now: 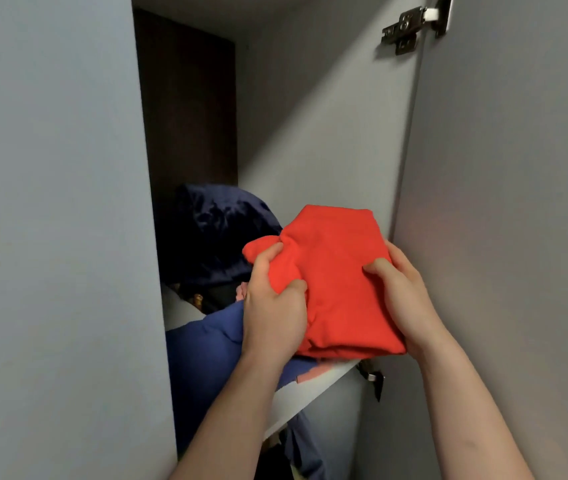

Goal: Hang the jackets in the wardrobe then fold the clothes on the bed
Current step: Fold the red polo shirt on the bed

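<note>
A folded red garment (338, 271) is held at the front of a wardrobe shelf (310, 389), its near edge over the shelf's white lip. My left hand (272, 306) grips its left side, with fabric bunched between thumb and fingers. On the right edge, my right hand (403, 292) holds it, thumb on top and fingers underneath. Behind the garment, a dark navy shiny cloth (213, 230) is piled deeper on the shelf. A blue garment (203, 358) hangs over the shelf's front at the left.
The grey wardrobe door (504, 202) stands open at the right, with a metal hinge (414, 26) above and another (372, 375) by the shelf. A grey panel (57, 237) closes off the left. More clothes show in the dark below the shelf.
</note>
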The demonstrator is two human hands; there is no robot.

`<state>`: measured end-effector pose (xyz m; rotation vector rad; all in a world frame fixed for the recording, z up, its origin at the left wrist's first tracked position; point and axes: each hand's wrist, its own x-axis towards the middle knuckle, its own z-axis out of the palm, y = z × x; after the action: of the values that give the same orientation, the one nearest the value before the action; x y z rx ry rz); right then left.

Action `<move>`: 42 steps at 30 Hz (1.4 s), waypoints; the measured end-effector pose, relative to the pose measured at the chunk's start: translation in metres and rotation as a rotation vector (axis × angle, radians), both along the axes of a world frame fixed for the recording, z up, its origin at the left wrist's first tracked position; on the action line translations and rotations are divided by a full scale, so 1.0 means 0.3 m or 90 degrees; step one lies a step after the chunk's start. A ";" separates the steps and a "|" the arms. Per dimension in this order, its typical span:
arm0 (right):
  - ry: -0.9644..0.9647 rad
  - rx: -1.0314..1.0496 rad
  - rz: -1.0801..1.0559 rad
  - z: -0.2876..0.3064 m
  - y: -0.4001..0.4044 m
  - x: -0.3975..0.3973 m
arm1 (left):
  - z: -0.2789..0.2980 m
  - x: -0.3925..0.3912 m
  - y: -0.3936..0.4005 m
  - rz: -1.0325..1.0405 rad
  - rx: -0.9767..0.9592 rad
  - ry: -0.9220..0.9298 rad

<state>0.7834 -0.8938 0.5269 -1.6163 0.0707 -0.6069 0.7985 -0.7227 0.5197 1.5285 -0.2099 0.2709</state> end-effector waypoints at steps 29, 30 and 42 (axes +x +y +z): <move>0.144 -0.008 0.281 -0.047 0.210 0.346 | -0.035 -0.077 0.144 0.179 0.319 -0.047; 0.157 -0.004 0.290 -0.067 0.226 0.342 | -0.041 -0.083 0.153 0.187 0.375 -0.046; 0.174 -0.125 0.357 -0.236 0.298 0.329 | -0.134 -0.108 0.159 0.260 0.585 -0.060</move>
<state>0.8820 -0.8044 0.4560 -1.7983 -0.2416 0.0415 0.7662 -0.6749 0.4796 2.4751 -0.0898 0.6263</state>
